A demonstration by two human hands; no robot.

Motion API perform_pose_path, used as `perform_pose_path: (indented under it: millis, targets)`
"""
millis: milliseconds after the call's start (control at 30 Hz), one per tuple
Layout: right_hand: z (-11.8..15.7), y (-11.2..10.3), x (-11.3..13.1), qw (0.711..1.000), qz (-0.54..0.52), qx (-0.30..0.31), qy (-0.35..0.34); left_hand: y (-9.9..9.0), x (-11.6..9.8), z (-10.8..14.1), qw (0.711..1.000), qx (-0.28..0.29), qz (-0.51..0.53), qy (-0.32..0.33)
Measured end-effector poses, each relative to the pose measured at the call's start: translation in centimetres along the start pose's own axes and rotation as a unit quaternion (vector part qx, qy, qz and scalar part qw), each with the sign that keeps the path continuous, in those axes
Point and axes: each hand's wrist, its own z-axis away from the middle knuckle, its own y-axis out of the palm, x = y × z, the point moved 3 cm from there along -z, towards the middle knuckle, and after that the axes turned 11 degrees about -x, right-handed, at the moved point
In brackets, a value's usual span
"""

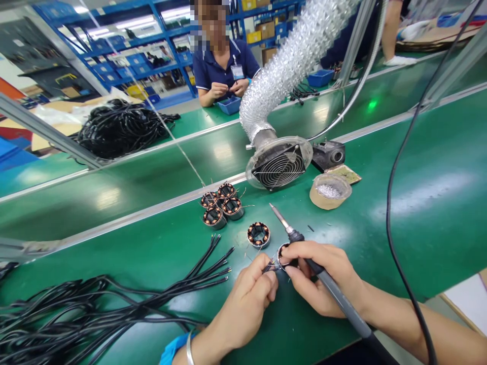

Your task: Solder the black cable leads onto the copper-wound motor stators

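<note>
My right hand (327, 276) is closed around a soldering iron (335, 294), its tip pointing up and away to the left. The thumb and fingertips of the same hand also grip a motor stator (282, 256), partly hidden by the fingers. Close on its left, my left hand (253, 291) pinches thin wire ends (271, 264) against the stator's side. Whether those wires touch the stator's own leads cannot be made out. A single stator (258, 235) with copper windings lies just beyond my hands. Farther off, several more stators (222, 207) stand grouped together.
Black cables (125, 304) with stripped ends spread over the left of the green bench. A fan hood (281, 165) on a foil duct hangs ahead. Right of it are a round container (330, 191) and an iron stand (331, 154). A co-worker (224, 66) sits opposite. A black cord (391, 218) crosses the right side.
</note>
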Motion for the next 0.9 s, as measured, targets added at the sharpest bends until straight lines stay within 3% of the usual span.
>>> perform_pose_path:
  millis: [233, 900]
  targets:
    - [0.08, 0.42, 0.20, 0.999, -0.009, 0.002, -0.037, 0.28, -0.23, -0.23, 0.999, 0.021, 0.022, -0.017]
    - [-0.16, 0.17, 0.15, 0.998, -0.015, 0.007, -0.060, 0.33, -0.03, 0.09, 0.999, 0.006, -0.017, 0.041]
